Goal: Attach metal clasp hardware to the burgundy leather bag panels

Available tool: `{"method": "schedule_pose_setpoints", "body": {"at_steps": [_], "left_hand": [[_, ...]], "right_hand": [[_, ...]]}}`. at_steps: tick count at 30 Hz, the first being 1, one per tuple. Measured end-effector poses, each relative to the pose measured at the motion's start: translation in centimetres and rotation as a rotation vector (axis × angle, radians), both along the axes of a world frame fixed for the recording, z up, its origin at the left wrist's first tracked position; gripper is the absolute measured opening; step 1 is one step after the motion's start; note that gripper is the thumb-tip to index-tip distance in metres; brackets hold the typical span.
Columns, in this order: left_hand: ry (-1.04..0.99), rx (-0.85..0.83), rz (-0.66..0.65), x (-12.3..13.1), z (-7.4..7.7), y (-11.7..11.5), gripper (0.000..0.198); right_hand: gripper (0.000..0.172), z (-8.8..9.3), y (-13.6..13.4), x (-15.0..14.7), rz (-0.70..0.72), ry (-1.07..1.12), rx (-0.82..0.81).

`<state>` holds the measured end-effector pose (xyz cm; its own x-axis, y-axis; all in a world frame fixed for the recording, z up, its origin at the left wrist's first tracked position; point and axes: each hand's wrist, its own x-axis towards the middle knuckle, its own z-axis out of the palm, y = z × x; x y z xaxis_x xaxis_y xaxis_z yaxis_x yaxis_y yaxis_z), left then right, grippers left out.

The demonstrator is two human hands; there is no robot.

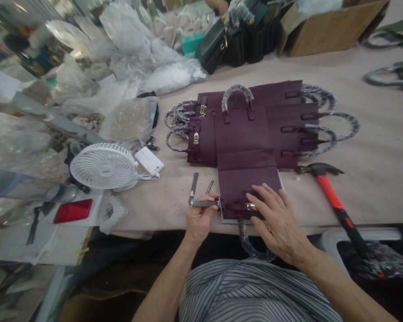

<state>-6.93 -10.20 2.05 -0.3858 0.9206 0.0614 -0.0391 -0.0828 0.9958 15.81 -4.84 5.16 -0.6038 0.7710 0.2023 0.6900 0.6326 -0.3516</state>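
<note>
While the L hand [198, 222] is gripping a steel rod-like tool [204, 203] and bringing its end up to the strap tab [231, 206], the R hand [278, 219] is lying spread flat on the plum leather bag panel [245, 188], pinning it w/ fingers just beside a gold clasp [250, 206]. Hands are apart but close, both working the same spot. Panel is sitting at the near table edge, on top of overlapping panels [282, 118], its plastic-wrapped handle [251, 246] hanging over the edge. Step in hand looks like fixing the clasp on the tab; next move seems to call for panel held dead still, tool square to the tab. Claw hammer w/ red handle [327, 190] is lying right of the panel, small chisel [194, 185] left. No brand or writing readable anywhere, incl. on white desk fan [102, 166].
</note>
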Motion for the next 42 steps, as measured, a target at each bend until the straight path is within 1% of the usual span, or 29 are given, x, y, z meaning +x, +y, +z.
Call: {"method": "schedule_pose_setpoints", "body": {"at_steps": [5, 7, 11, 16, 21, 25, 32, 39, 42], "left_hand": [[0.007, 0.075, -0.010, 0.0, -0.5, -0.2, 0.015], [0.012, 0.078, -0.024, 0.1, -0.6, -0.4, 0.014], [0.031, 0.111, -0.054, 0.5, -0.8, -0.6, 0.015], [0.066, 0.138, -0.063, 0.8, -1.1, -0.5, 0.014], [0.127, 0.202, -0.090, 1.1, -1.0, -0.2, 0.013], [0.172, 0.206, -0.095, 1.1, -1.0, -0.2, 0.012], [0.161, 0.210, -0.098, 1.2, -1.6, -0.6, 0.013], [0.211, 0.213, -0.075, 1.4, -1.4, -0.4, 0.012], [0.268, 0.252, -0.087, 1.3, -1.3, -0.3, 0.012]], "right_hand": [[0.041, -2.3, 0.6, -1.3, -0.038, -0.074, 0.010], [0.041, -2.8, 0.7, -1.5, -0.041, -0.097, 0.020], [0.041, -2.6, 0.6, -1.4, -0.046, -0.107, 0.018], [0.041, -2.3, 0.6, -1.4, -0.055, -0.104, 0.009], [0.041, -2.4, 0.5, -1.5, -0.060, -0.094, -0.002], [0.041, -2.4, 0.5, -1.5, -0.070, -0.082, -0.011], [0.040, -2.3, 0.5, -1.5, -0.070, -0.058, -0.017], [0.040, -2.4, 0.5, -1.5, -0.074, -0.061, -0.019], [0.041, -2.4, 0.5, -1.4, -0.068, -0.058, -0.010]]}}
